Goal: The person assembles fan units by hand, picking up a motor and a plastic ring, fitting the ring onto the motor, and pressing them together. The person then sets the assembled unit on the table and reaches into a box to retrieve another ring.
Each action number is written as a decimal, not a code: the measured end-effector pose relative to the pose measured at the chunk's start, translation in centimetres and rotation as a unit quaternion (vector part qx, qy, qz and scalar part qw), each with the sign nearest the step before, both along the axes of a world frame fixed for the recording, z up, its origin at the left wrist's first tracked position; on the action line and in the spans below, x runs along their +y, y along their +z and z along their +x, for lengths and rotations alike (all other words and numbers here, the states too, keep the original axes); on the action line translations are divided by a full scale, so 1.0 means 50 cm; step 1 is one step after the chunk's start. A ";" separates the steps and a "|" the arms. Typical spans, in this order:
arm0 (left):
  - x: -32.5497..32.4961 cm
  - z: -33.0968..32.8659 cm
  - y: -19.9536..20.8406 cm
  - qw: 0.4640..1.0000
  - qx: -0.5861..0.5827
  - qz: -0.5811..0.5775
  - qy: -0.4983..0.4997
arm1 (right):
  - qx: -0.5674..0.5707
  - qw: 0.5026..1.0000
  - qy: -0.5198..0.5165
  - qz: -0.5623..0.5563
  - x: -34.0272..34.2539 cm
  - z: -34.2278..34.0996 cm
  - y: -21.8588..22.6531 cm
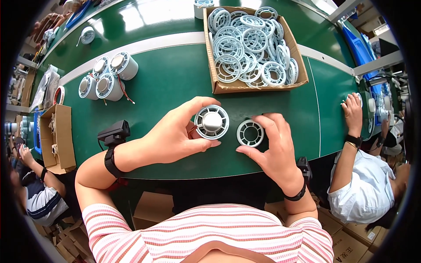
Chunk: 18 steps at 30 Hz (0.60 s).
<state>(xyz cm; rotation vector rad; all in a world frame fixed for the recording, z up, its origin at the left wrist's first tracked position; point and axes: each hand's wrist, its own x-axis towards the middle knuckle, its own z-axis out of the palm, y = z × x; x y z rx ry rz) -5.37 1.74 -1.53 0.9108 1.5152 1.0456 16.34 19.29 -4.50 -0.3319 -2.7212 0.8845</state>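
My left hand (173, 131) is wrapped round a small round motor unit (212, 122). Its silver cap faces up, inside a pale spoked rim, and dark red wires show by my fingers. Just to the right, my right hand (280, 144) grips a pale plastic spoked ring (239, 136) between thumb and fingers, its open middle showing the green bench. The ring and the motor unit are apart, with a small gap between them. Black straps with small dark devices sit on both my wrists.
A cardboard box (258, 89) full of pale blue rings (254, 40) stands at the back. Several white motor units (125, 66) with wires stand at the back left. Another cardboard box (65, 136) sits at the left edge. Co-workers sit on both sides; one's hand (353, 115) rests on the green bench.
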 end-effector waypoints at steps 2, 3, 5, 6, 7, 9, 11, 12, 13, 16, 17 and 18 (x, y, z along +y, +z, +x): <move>0.000 0.003 -0.011 1.000 -0.001 0.020 0.008 | 0.012 1.000 -0.020 -0.005 0.000 0.000 0.020; 0.000 0.005 -0.018 0.999 -0.002 0.041 0.018 | 0.018 0.999 -0.029 -0.007 0.000 -0.001 0.025; -0.003 0.007 -0.021 0.998 -0.003 0.061 0.028 | -0.002 1.000 0.017 0.010 0.020 0.003 0.028; -0.005 0.006 -0.018 0.998 -0.015 0.049 0.024 | -0.022 0.998 0.061 0.027 0.032 0.006 0.029; -0.004 0.004 -0.016 0.999 -0.027 0.038 0.021 | -0.041 0.992 0.106 0.045 0.039 0.006 0.030; -0.003 0.001 -0.015 0.999 -0.038 0.027 0.019 | -0.028 0.996 0.083 0.021 0.031 0.006 0.033; -0.001 -0.001 -0.016 0.998 -0.066 0.015 0.011 | -0.001 0.999 0.034 -0.031 0.022 0.007 0.035; 0.000 -0.002 -0.015 0.997 -0.080 0.010 0.007 | -0.002 0.999 0.035 -0.031 0.024 0.009 0.030; 0.000 -0.003 -0.013 0.997 -0.081 0.009 0.008 | 0.001 0.999 0.052 -0.017 0.029 0.012 0.021; 0.001 -0.007 -0.002 0.990 -0.138 -0.035 -0.013 | 0.006 0.996 0.085 0.009 0.032 0.019 0.007; 0.004 -0.005 -0.005 0.990 -0.137 -0.037 -0.012 | 0.018 0.999 0.045 -0.019 0.026 0.021 0.007; 0.007 0.000 -0.011 0.989 -0.147 -0.027 -0.013 | 0.031 0.998 0.004 -0.047 0.019 0.021 0.009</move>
